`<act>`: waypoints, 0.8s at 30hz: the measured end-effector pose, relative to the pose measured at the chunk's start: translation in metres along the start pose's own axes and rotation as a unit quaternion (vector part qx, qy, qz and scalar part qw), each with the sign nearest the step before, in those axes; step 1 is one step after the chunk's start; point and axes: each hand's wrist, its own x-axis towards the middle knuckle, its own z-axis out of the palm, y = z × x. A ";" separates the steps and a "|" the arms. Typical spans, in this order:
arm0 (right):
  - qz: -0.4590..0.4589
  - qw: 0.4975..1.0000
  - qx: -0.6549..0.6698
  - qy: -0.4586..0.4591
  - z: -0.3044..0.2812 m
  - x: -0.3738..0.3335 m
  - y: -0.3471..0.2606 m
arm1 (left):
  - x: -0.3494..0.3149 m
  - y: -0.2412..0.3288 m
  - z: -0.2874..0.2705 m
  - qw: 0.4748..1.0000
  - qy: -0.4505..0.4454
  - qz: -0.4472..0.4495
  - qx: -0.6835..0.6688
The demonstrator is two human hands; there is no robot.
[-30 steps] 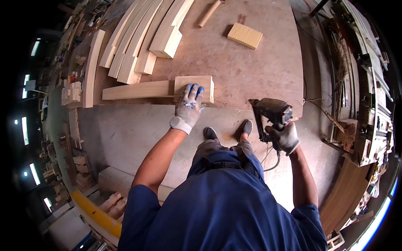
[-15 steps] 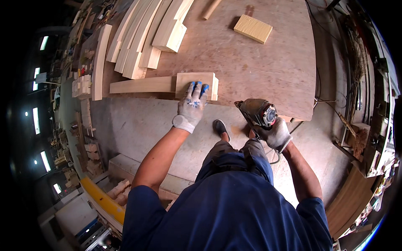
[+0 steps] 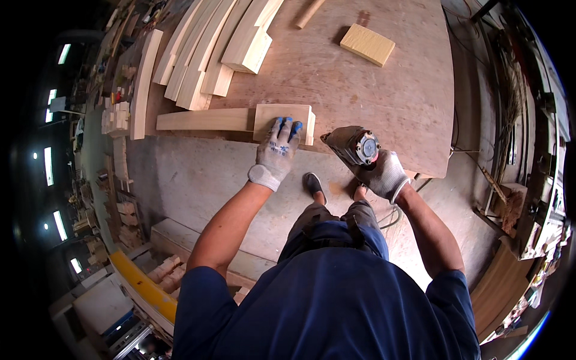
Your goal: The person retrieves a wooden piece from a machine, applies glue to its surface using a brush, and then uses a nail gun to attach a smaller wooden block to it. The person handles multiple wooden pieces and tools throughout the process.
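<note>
My gloved left hand lies on the thick end block of a pale wooden piece at the table's near edge. Its fingers are stretched out and slightly apart on top; the thumb is hidden. From that block the tapered wooden bar runs left along the edge. My gloved right hand is closed round the handle of a dark nail gun with a round end cap. The gun's nose points toward the block's right end, a short gap away from it.
Several curved pale wooden pieces lie side by side at the far left of the brown table. A loose wooden block and a round stick lie toward the back. A hose hangs beside my right leg.
My right hand has brought the nail gun left and slightly up, nearer to the block. My left hand stays on the wooden piece.
</note>
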 end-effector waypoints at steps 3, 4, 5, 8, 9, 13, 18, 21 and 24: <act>-0.009 1.000 0.010 -0.015 -0.001 0.008 -0.006 | 0.001 0.003 -0.001 0.999 -0.007 -0.012 -0.029; -0.005 1.000 0.002 -0.015 0.000 0.010 -0.008 | 0.001 0.004 -0.004 0.999 -0.012 -0.014 -0.027; -0.001 1.000 -0.006 -0.016 0.001 0.012 -0.009 | 0.002 0.004 -0.005 0.999 -0.017 -0.016 -0.026; -0.005 1.000 -0.018 -0.019 0.003 0.018 -0.008 | 0.001 0.003 0.000 1.000 -0.005 -0.010 -0.016; -0.010 1.000 -0.018 -0.018 0.005 0.019 -0.006 | 0.000 0.003 0.000 1.000 -0.008 -0.010 -0.011; 0.003 0.999 -0.036 -0.030 0.006 0.024 -0.008 | -0.001 0.002 0.004 1.000 -0.018 -0.013 -0.006; -0.011 0.999 -0.037 -0.035 0.011 0.029 -0.001 | -0.002 0.002 0.006 1.000 -0.025 -0.015 -0.008; -0.007 0.998 -0.046 -0.043 0.010 0.030 -0.002 | -0.003 0.001 0.006 1.000 -0.019 -0.013 -0.007; -0.002 0.997 -0.053 -0.050 0.009 0.031 -0.004 | -0.002 0.001 0.006 1.000 -0.023 -0.014 -0.008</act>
